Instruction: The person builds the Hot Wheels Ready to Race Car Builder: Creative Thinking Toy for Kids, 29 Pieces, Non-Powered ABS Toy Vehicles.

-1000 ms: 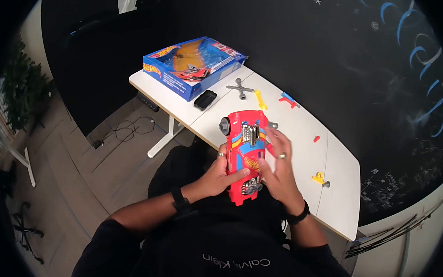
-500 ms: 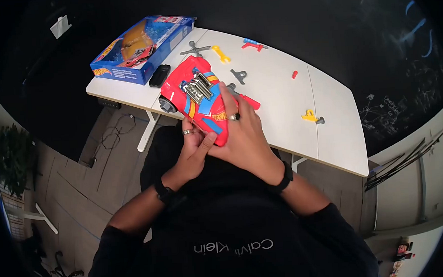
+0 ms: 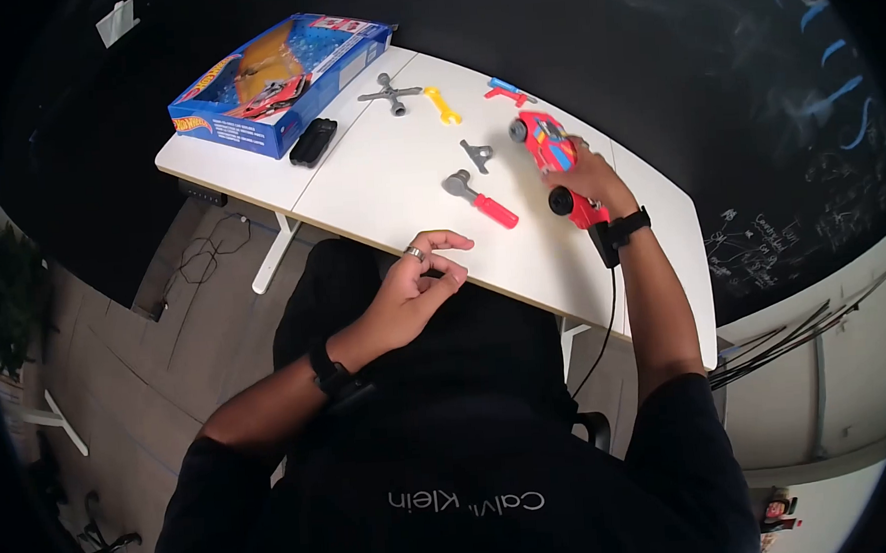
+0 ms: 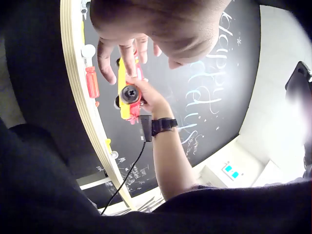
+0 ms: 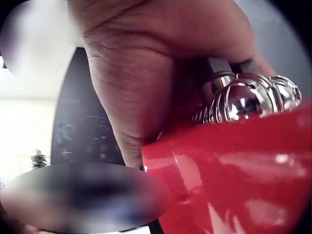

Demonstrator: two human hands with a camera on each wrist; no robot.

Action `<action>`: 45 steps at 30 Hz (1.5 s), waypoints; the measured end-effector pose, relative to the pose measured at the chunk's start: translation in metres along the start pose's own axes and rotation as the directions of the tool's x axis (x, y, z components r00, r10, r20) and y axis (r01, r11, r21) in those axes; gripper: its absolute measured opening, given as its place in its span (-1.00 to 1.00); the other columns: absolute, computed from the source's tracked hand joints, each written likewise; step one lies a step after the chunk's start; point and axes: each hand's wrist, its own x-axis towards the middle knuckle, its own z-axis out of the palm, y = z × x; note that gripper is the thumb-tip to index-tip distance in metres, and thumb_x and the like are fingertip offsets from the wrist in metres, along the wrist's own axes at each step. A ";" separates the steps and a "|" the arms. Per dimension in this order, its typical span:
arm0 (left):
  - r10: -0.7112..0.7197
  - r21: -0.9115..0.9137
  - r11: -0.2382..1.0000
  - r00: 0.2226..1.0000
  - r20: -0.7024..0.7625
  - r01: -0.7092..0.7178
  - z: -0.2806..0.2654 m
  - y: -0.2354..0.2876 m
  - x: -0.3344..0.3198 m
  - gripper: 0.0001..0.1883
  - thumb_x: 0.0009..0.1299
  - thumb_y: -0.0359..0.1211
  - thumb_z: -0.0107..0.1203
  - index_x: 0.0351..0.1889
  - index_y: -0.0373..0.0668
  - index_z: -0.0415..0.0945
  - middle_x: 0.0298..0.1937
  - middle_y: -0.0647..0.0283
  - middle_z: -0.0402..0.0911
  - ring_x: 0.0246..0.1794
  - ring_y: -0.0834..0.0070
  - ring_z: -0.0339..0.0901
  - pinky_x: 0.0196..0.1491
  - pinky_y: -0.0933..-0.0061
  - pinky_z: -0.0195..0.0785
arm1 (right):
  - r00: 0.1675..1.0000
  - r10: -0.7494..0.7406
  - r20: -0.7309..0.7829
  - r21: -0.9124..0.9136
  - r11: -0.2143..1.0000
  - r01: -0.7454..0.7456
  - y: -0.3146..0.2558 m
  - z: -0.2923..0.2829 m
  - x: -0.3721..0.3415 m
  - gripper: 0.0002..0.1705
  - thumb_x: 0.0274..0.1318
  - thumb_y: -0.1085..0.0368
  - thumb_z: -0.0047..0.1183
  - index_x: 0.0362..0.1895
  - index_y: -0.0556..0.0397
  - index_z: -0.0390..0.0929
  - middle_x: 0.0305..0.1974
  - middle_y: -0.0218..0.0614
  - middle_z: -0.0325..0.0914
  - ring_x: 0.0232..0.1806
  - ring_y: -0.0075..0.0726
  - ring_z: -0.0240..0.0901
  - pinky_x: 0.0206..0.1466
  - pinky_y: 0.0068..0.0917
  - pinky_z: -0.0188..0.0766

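Observation:
My right hand (image 3: 598,180) grips a red toy car (image 3: 548,143) from above its body, over the right part of the table. In the left wrist view the car's yellow underside (image 4: 124,110) and a black wheel (image 4: 130,94) show. Chrome engine parts (image 5: 246,100) rise beside the fingers in the right wrist view. My left hand (image 3: 412,296) hovers by the table's front edge, fingers loosely bent, holding nothing. Beyond it lies a tool with a grey head and red handle (image 3: 495,210), and farther back a small grey part (image 3: 477,156).
On the white table (image 3: 399,194) lie a grey cross-shaped lug wrench (image 3: 388,96), a yellow wrench (image 3: 442,106), a blue-and-red toy tool (image 3: 506,92) and a black plastic piece (image 3: 314,142). A blue Hot Wheels box (image 3: 285,125) stands at the left. A cable (image 3: 607,338) hangs from the right wrist.
Both hands held the car near my body before. The left hand has let go, and the right hand has carried the car rightward and out over the table.

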 end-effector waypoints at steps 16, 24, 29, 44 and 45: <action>-0.035 0.048 0.998 0.999 -0.021 0.036 -0.004 0.003 0.009 -0.72 0.58 -0.44 0.05 0.19 -0.25 0.34 0.26 0.20 0.44 0.01 0.57 0.50 0.06 0.45 0.46 | 0.974 0.219 0.055 -0.291 0.937 -0.194 0.008 0.033 0.002 0.35 -0.32 -0.26 0.29 0.64 -0.14 0.06 0.26 0.13 0.46 0.20 0.19 0.57 0.15 -0.10 0.60; -0.037 0.072 0.997 0.999 0.002 0.037 -0.002 0.002 0.008 -0.72 0.57 -0.43 0.07 0.19 -0.23 0.33 0.27 0.22 0.44 -0.02 0.60 0.49 0.04 0.48 0.46 | 0.975 0.223 0.009 -0.267 0.940 -0.212 0.005 0.030 -0.007 0.31 -0.25 -0.28 0.30 0.62 -0.12 0.09 0.21 0.07 0.51 0.15 0.09 0.62 0.18 -0.19 0.58; -0.067 0.083 0.994 0.998 0.002 0.067 -0.008 0.001 0.009 -0.66 0.55 -0.46 0.08 0.23 -0.20 0.30 0.25 0.20 0.45 -0.02 0.61 0.50 0.05 0.48 0.49 | 0.970 0.007 -0.242 0.637 0.756 0.154 0.008 0.017 -0.036 0.00 0.21 -0.22 0.19 0.47 0.21 0.16 0.08 -0.07 0.62 0.02 -0.23 0.68 0.13 -0.28 0.63; -0.314 -0.725 0.630 0.945 0.088 0.277 0.003 0.024 0.007 -0.21 0.48 0.15 -0.07 0.49 -0.22 0.25 0.35 -0.07 0.49 0.30 0.06 0.52 0.34 0.00 0.41 | 0.790 -0.561 0.249 0.939 0.339 -0.055 -0.089 0.069 -0.204 -0.44 0.44 -0.12 0.06 0.16 0.11 0.54 -0.01 -0.23 0.63 0.00 -0.42 0.61 0.11 -0.39 0.53; -0.302 -0.681 0.670 0.947 0.112 0.295 -0.002 0.021 0.009 -0.19 0.48 0.17 -0.08 0.51 -0.21 0.22 0.37 -0.11 0.47 0.31 0.04 0.52 0.34 -0.04 0.42 | 0.800 -0.553 0.233 0.717 0.653 0.243 -0.070 0.049 -0.193 -0.52 0.41 -0.07 0.13 0.02 0.11 0.64 -0.14 -0.26 0.65 -0.09 -0.47 0.62 0.00 -0.39 0.54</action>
